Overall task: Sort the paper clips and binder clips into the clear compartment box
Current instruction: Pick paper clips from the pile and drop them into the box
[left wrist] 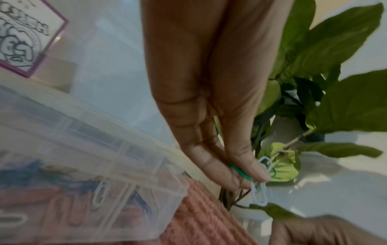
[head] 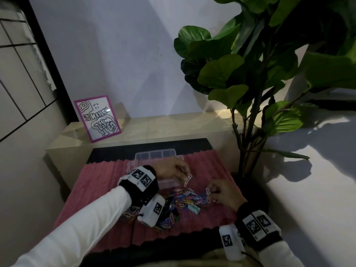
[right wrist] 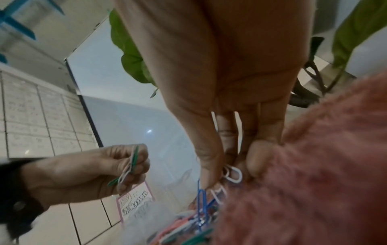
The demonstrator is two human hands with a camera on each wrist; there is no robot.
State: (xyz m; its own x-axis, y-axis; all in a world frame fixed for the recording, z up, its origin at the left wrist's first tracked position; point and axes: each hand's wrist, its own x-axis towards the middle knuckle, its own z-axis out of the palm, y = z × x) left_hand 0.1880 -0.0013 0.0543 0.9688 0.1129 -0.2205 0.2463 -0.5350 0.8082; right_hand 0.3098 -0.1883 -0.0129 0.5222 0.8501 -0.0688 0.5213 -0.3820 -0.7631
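A heap of coloured paper clips (head: 185,199) lies on the pink mat (head: 92,189), with a mint binder clip (head: 194,209) at its near edge. Behind the heap stands the clear compartment box (head: 154,155), also seen close in the left wrist view (left wrist: 104,165) with clips in its cells. My left hand (head: 182,173) hovers over the box's right end and pinches a few white and green paper clips (left wrist: 259,192). My right hand (head: 213,193) is down at the heap's right side, pinching a white paper clip (right wrist: 232,174) against the mat.
A potted plant (head: 260,78) rises close on the right, its stem (head: 244,147) beside the mat. A pink-framed drawing (head: 97,118) leans on the wall at the back left of the beige table (head: 173,126). More clips lie under my left wrist (head: 133,214).
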